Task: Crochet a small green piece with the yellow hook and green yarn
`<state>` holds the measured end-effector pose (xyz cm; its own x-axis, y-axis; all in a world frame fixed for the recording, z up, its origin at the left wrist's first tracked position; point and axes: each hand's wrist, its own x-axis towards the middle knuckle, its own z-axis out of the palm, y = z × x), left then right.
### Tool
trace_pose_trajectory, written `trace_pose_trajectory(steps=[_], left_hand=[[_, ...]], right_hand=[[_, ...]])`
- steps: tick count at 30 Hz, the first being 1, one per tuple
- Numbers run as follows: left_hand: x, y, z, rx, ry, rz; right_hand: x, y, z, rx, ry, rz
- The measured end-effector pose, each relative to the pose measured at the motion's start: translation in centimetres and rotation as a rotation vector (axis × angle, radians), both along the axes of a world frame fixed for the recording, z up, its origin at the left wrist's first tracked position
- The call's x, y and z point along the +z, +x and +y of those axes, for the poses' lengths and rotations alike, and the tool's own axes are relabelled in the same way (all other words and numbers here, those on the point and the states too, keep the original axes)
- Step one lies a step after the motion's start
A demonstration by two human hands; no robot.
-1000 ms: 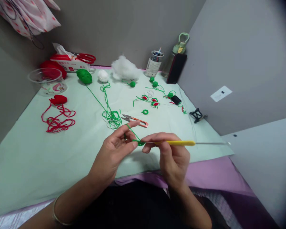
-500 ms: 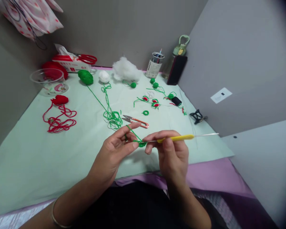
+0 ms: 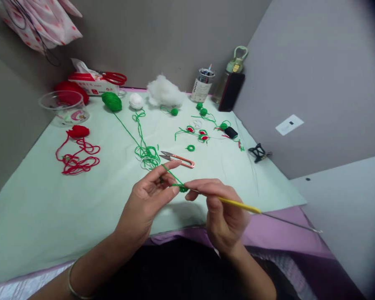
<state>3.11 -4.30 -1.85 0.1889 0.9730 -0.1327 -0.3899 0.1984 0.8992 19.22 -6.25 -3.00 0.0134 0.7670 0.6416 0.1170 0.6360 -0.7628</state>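
Green crochet (image 3: 183, 189) was pinched between the thumb and fingers of our left hand (image 3: 145, 196), raised above the near part of the counter (image 3: 34, 208). The grip of our right hand (image 3: 226, 212) was clamped on a yellow-handled hook (image 3: 242, 205), its slim metal shaft running to the edge of the work, while a green strand (image 3: 172, 175) stretched from our left forefinger down to it. We judged the working loop most at risk: a slackened strand or a turned hook could let a stitch slide free, though we could not tell how the tip sat. The loose green tangle (image 3: 147, 156) beyond the left hand might knot and snag if yarn were drawn from it, a link we could not trace. The orange-handled snips (image 3: 185, 159) lay just beyond our left fingers in this view, and a careless sweep could bring yarn against their points. The hook's far end jutted out before the purple cloth (image 3: 278, 233), where it could catch fabric.
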Motion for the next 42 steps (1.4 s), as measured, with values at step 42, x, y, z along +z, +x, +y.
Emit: trace_pose_trajectory(steps=[42], left_hand=[[-0.62, 0.20, 0.03, 0.129, 0.163, 0.151]], right_hand=[[-0.30, 0.00, 0.68, -0.039, 0.093, -0.021]])
